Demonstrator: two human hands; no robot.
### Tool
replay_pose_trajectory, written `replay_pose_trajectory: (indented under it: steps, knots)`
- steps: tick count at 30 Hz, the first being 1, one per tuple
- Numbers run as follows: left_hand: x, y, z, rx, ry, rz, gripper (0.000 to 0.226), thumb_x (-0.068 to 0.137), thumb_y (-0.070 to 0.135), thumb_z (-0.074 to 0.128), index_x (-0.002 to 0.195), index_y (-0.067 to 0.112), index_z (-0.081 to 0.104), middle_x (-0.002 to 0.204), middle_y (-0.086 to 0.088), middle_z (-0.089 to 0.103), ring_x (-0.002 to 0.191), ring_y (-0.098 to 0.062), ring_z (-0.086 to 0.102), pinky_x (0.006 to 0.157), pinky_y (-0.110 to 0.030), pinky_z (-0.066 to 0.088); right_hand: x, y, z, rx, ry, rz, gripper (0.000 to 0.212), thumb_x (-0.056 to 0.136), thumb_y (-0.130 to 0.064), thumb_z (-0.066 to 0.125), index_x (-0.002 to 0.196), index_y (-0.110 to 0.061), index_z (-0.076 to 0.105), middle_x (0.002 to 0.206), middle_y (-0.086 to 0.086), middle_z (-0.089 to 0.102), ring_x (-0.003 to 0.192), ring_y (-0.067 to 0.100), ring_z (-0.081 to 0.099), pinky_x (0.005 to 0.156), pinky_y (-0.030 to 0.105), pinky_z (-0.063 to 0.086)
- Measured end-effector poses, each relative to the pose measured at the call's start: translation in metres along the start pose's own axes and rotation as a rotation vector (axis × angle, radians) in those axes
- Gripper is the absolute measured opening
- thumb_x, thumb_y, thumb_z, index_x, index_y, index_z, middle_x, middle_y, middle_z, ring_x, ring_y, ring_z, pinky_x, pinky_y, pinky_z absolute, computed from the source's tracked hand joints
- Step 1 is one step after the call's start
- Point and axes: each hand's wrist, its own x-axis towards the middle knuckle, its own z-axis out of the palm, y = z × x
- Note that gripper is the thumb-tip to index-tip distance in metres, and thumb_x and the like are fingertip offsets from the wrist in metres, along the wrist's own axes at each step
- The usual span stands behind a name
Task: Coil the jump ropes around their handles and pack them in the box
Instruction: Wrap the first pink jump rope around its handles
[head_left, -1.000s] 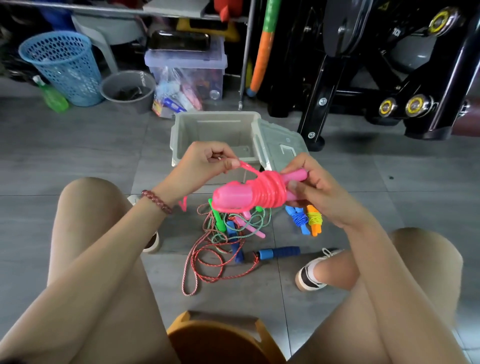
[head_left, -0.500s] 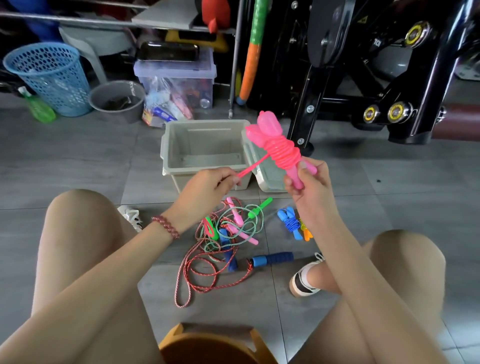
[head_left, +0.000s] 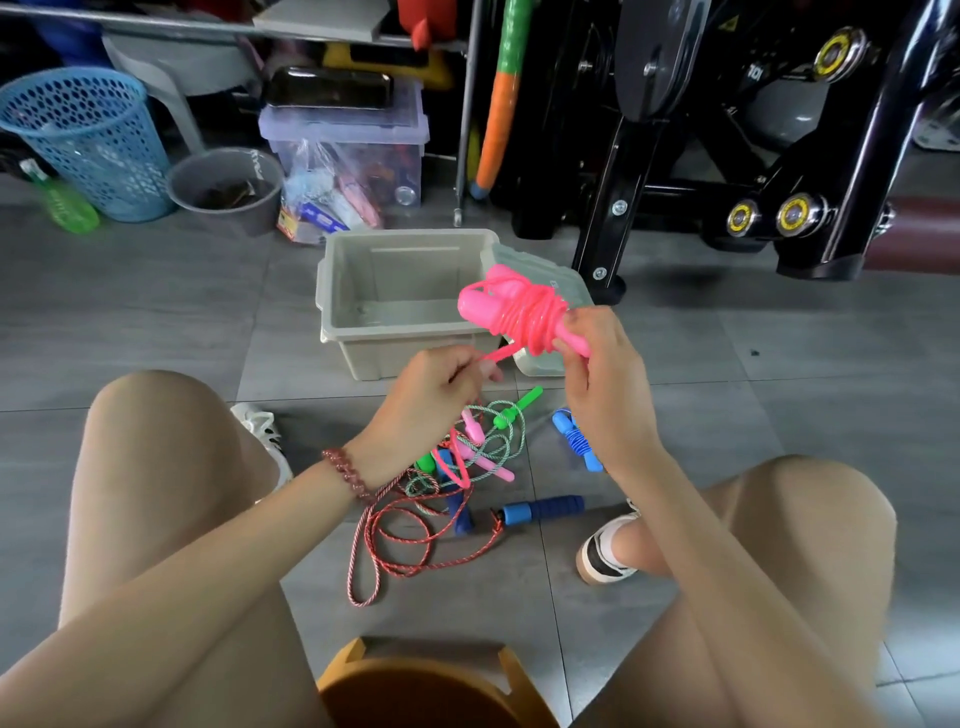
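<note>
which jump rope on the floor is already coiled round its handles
The small blue jump rope, lying apart to the right of the others: its cord is wound round its handles. The red rope and the green rope lie loose and tangled.

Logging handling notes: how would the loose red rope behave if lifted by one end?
Probably floppy: the red rope lies in slack loops on the floor. Likely to snag, since it overlaps the green rope. Its blue foam handle looks light.
</note>
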Motion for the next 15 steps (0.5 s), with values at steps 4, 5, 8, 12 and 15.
replay_pose_trajectory:
  steps: [4, 5, 8, 12, 15]
  knots:
    - [0.002, 0.004, -0.004, -0.202, 0.087, -0.084, 0.029, 0.099, 0.02, 0.046, 0.076, 0.011, 0.062, 0.045, 0.016, 0.044, 0.045, -0.001, 0.035, 0.05, -0.021, 0.03, -0.004, 0.0, 0.013, -0.231, -0.026, -0.371, 0.043, 0.07, 0.014, 0.065, 0.101, -0.011, 0.048, 0.11, 0.007, 0.053, 0.085, 0.025, 0.049, 0.064, 0.026, 0.042]
    - [0.002, 0.005, -0.005, -0.248, 0.095, -0.112, 0.038, 0.096, 0.03, 0.048, 0.075, 0.002, 0.062, 0.044, 0.014, 0.04, 0.044, -0.002, 0.032, 0.048, -0.021, 0.028, -0.003, 0.001, 0.016, -0.248, -0.018, -0.423, 0.052, 0.064, 0.017, 0.07, 0.1, -0.012, 0.047, 0.111, 0.007, 0.055, 0.09, 0.024, 0.047, 0.068, 0.027, 0.04]
    - [-0.002, 0.008, -0.006, -0.347, 0.056, -0.178, 0.057, 0.083, 0.053, 0.051, 0.065, 0.0, 0.051, 0.049, 0.006, 0.032, 0.042, -0.007, 0.026, 0.045, -0.021, 0.024, -0.003, 0.005, 0.02, -0.26, 0.018, -0.531, 0.045, 0.067, 0.01, 0.073, 0.095, -0.014, 0.048, 0.108, 0.014, 0.064, 0.101, 0.028, 0.046, 0.081, 0.033, 0.037]
    - [-0.004, 0.012, -0.007, -0.416, 0.063, -0.282, 0.052, 0.076, 0.062, 0.062, 0.059, 0.016, 0.043, 0.049, 0.006, 0.033, 0.038, -0.006, 0.027, 0.041, -0.019, 0.023, -0.009, 0.001, 0.027, -0.239, -0.062, -0.631, 0.02, 0.083, -0.003, 0.059, 0.096, -0.015, 0.049, 0.115, 0.006, 0.053, 0.107, 0.028, 0.047, 0.084, 0.04, 0.047]
    - [-0.002, 0.013, -0.01, -0.406, 0.129, -0.253, 0.039, 0.078, 0.045, 0.065, 0.057, 0.014, 0.053, 0.044, 0.009, 0.038, 0.037, -0.002, 0.031, 0.044, -0.018, 0.026, -0.012, -0.006, 0.027, -0.115, -0.196, -0.54, 0.024, 0.083, -0.001, 0.055, 0.101, -0.015, 0.049, 0.121, 0.003, 0.049, 0.114, 0.025, 0.048, 0.092, 0.037, 0.046]
